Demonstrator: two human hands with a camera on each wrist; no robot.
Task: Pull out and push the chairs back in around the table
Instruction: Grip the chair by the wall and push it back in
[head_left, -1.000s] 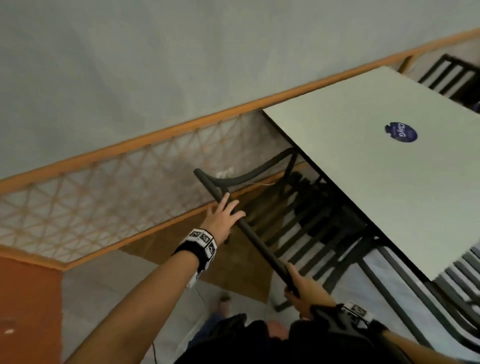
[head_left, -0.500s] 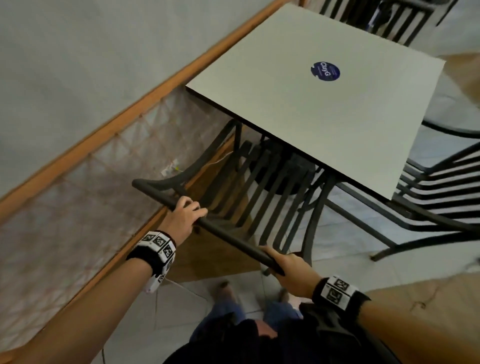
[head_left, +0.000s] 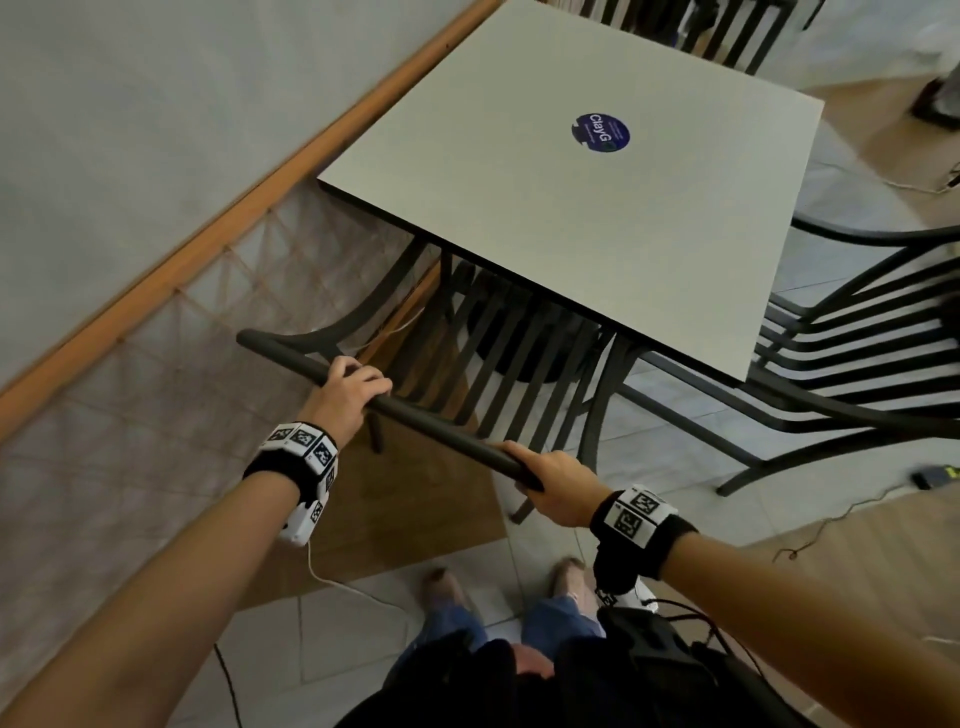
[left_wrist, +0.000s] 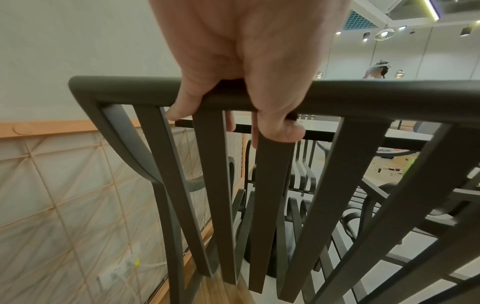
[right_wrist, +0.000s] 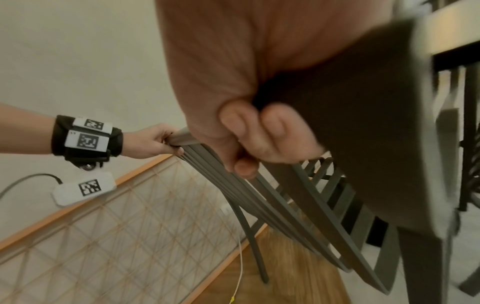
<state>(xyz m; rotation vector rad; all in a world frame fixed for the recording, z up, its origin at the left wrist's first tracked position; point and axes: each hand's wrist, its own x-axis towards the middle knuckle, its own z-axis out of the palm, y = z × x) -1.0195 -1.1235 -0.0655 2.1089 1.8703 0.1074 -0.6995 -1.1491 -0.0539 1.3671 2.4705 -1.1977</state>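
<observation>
Hands, left (head_left: 347, 391) and right (head_left: 555, 480), each grip chair (head_left: 441, 431) top rail; table (head_left: 597, 223) hides its seat front.

Dim, even indoor light with soft, faint shadows and no glare; bright ceiling lamps (left_wrist: 384, 33) show only far off in the left wrist view. Wide-angle bending curves straight edges, and the right wrist view is smeared with motion blur at its right side

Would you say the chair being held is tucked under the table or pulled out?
Partly tucked: the chair's seat slats run under the table edge; its backrest stands clear.
</observation>
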